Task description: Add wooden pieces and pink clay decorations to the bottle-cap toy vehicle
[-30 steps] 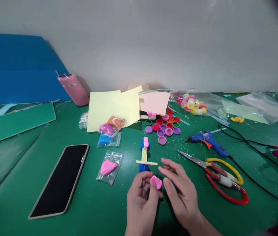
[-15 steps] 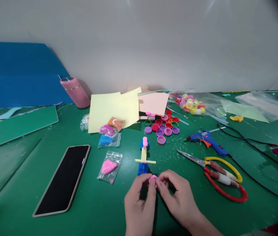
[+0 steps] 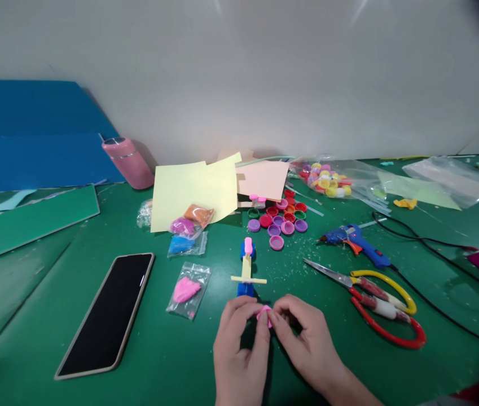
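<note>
Both my hands pinch a small pink clay piece [image 3: 264, 312] just above the green mat, near the front edge. My left hand [image 3: 239, 349] holds it from the left with thumb and fingertips closed on it. My right hand [image 3: 307, 344] pinches it from the right. Just beyond my fingers lies a small figure [image 3: 246, 269] made of yellow sticks, blue caps and a pink top. A clear bag of pink clay [image 3: 187, 288] lies to the left of it.
A black phone [image 3: 107, 313] lies at the left. Scissors [image 3: 374, 301] and a blue glue gun [image 3: 355, 239] with its black cable are at the right. Coloured bottle caps [image 3: 279, 220], clay bags [image 3: 188, 225], yellow paper [image 3: 192, 189] and a pink bottle [image 3: 127, 162] sit further back.
One second ago my right hand was open beside the pink clay held in my left. Both hands have since closed on it together and stayed put.
</note>
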`<action>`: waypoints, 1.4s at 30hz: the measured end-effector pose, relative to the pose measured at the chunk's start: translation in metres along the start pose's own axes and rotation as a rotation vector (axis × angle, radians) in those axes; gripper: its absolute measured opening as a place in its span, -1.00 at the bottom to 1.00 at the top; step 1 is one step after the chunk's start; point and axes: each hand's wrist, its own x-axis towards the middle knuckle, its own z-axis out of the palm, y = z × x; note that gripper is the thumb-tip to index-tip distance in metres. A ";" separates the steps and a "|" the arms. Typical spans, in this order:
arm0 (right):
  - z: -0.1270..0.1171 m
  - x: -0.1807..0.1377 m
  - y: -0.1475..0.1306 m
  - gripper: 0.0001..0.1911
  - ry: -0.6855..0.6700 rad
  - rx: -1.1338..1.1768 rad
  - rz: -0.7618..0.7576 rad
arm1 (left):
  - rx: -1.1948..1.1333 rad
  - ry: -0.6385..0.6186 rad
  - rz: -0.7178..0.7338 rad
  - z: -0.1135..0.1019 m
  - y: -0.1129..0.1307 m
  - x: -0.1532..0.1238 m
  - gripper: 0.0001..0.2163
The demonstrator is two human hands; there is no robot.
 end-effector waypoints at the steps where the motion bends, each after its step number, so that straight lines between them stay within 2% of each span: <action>1: 0.000 0.001 0.000 -0.80 0.000 0.006 0.000 | -0.009 -0.015 -0.016 0.001 0.000 -0.001 -0.93; 6: -0.004 0.001 0.000 -0.80 -0.028 0.031 -0.008 | -0.026 -0.042 -0.193 -0.001 0.000 -0.003 -0.79; 11: -0.008 0.000 -0.001 -0.78 -0.051 0.033 -0.008 | 0.013 -0.190 -0.097 -0.005 0.004 0.002 -0.92; 15: -0.008 0.000 -0.002 -0.81 -0.039 0.045 0.006 | 0.034 -0.190 -0.123 -0.007 0.006 0.004 -0.94; 22: -0.003 -0.002 -0.001 -0.78 -0.087 0.000 0.039 | -0.082 -0.122 -0.273 -0.004 0.002 0.005 -0.96; 28: -0.001 -0.001 -0.001 -0.81 -0.096 0.006 0.055 | -0.217 -0.071 -0.421 -0.001 0.008 0.002 -0.95; 32: -0.010 0.002 0.000 -0.80 -0.176 -0.041 0.061 | -0.314 -0.157 -0.568 -0.009 0.013 0.005 -0.80; 37: -0.025 0.009 -0.005 -0.80 -0.332 -0.148 0.045 | -0.314 -0.328 -0.671 -0.016 0.014 0.014 -0.91; 39: -0.029 0.013 -0.008 -0.82 -0.334 -0.144 0.046 | -0.356 -0.366 -0.714 -0.016 0.013 0.015 -0.93; 42: -0.030 0.016 -0.011 -0.83 -0.257 -0.088 0.038 | -0.454 -0.346 -0.772 -0.015 0.012 0.014 -0.91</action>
